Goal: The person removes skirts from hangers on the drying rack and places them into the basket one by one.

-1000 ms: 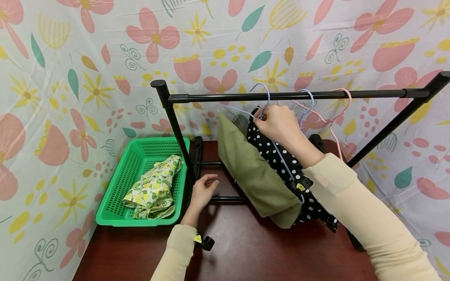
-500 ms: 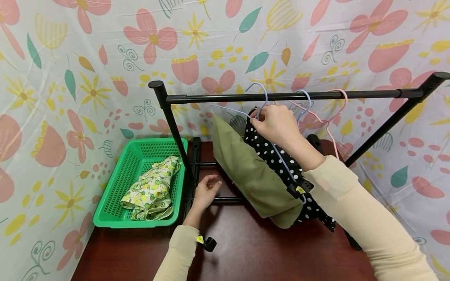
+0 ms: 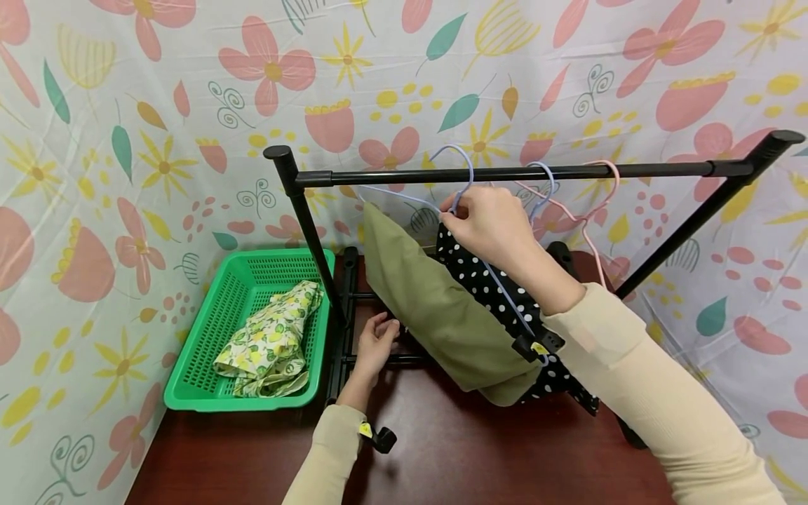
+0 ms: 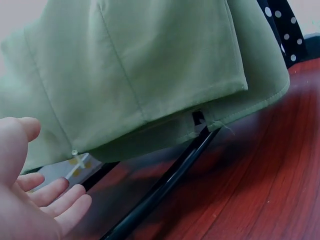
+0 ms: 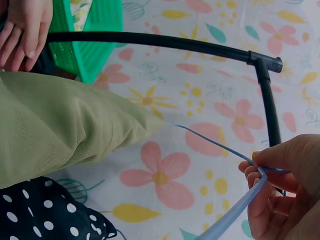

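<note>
My right hand (image 3: 495,221) pinches a blue hanger (image 3: 465,168) just below its hook, which reaches over the black rail (image 3: 385,178). From this hanger an olive-green garment (image 3: 429,301) hangs slantwise. In the right wrist view, thumb and fingertips close on the wire's bend. Beside the garment's lower left edge, my left hand (image 3: 375,344) has its fingers loosely spread and holds nothing. The left wrist view puts that palm close to the green cloth (image 4: 135,65); whether they touch, I cannot tell. A black polka-dot garment (image 3: 467,270) hangs behind the green one.
A green basket (image 3: 173,382) on the left holds a folded lemon-print cloth (image 3: 271,344). A second blue hanger (image 3: 549,184) and a pink hanger (image 3: 611,184) hang farther right on the rail. The rack stands on a dark red table (image 3: 442,449) before a floral curtain.
The right hand, still gripping the hanger, has shifted slightly left along the rail, and the green garment has swung left. The left hand has moved slightly right, nearer to the garment.
</note>
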Available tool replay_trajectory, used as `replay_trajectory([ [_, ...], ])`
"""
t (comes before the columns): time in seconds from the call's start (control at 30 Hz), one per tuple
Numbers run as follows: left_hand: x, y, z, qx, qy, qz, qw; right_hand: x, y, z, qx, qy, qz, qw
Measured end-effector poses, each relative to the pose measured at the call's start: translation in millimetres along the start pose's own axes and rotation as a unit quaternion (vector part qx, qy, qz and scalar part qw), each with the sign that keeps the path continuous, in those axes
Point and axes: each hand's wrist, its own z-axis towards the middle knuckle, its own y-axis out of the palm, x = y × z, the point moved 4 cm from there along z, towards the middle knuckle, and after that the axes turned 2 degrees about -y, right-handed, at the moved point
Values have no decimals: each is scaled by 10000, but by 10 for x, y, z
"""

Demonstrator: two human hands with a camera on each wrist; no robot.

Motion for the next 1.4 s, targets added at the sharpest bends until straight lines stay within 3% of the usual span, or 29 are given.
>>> replay_trajectory([
  [0.33,-98,114,19,-372,-553,-1159,9910,-102,-62,-6,44,-149,91,9998],
  [0.47,-93,163,4,-506,-715,-1410,9861,-116,-67,2,25,-150,152,9998],
  [0.83,-9,162,-6,-441,-738,-1414,9862,-72,-43,18,100,-128,153,9998],
  [1.17,67,-19,-5,-154,-555,-1206,9910,8,-44,15,280,108,177,9994],
  [1.4,238,-152,-81,-77,-352,-974,9946,35,-34,9,330,184,73,9993],
])
